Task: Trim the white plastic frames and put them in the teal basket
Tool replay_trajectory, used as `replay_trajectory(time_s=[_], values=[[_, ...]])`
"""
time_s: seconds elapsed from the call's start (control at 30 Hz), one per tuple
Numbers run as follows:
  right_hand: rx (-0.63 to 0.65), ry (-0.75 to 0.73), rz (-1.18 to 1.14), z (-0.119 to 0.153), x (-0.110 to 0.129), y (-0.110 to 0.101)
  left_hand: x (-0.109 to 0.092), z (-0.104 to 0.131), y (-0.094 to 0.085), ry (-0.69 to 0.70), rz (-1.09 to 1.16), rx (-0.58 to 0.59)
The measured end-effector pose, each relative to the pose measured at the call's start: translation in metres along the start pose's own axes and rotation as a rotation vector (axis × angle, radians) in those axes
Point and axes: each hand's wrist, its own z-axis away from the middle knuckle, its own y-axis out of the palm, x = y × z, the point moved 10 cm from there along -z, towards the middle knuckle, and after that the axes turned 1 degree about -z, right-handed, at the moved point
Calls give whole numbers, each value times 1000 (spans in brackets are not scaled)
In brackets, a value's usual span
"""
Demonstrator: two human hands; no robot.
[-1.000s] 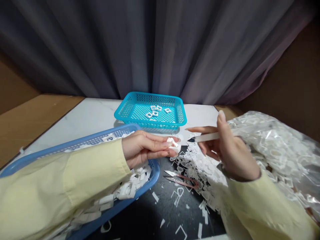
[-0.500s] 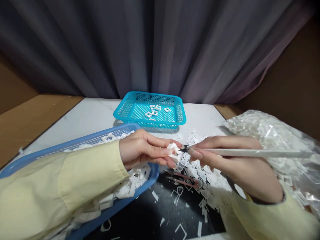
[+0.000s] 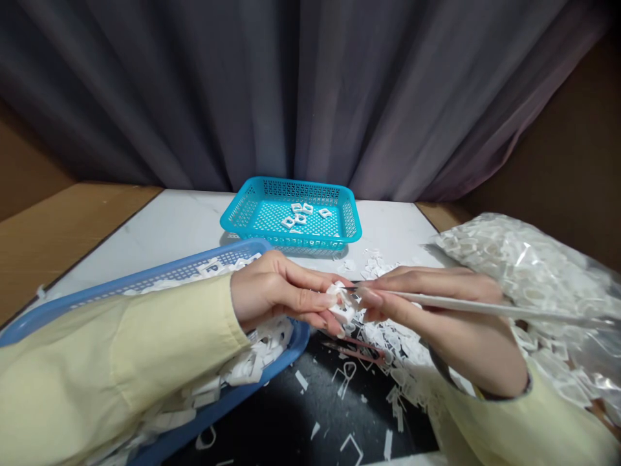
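Observation:
Between the thumb and fingers of my left hand (image 3: 286, 291) is a small white plastic part (image 3: 343, 309) with an opening in it. My right hand (image 3: 431, 301) grips a thin, white-handled craft knife (image 3: 451, 303), its handle running out to the right past my wrist. The dark blade lies against the top of the part, and the right fingertips are close beside it. Below the hands, a pair of thread snips (image 3: 359, 351) with reddish handles rests on the black mat (image 3: 272, 421) among white scraps.
A blue basket (image 3: 169, 266) full of white parts stands under my left forearm. Farther back, a turquoise basket (image 3: 356, 223) holds several white frames. White trimmings (image 3: 402, 349) are heaped below my right hand. At right lies a clear plastic bag (image 3: 533, 259) of white pieces.
The knife blade has moved from the right side of the white part to across its top, and the handle now slopes down to the right. My left hand has barely moved.

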Motion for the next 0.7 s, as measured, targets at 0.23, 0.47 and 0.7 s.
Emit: replay_trajectory(time_s=[0.23,0.47,0.7], values=[[8,-85,36,1,8,2,2,-1,-1,3,17,5],[2,-94,73,2,7,2,4,-3,-2,5,52,24],[-32,-271,229,5,26,5,2,-2,-1,6,64,16]])
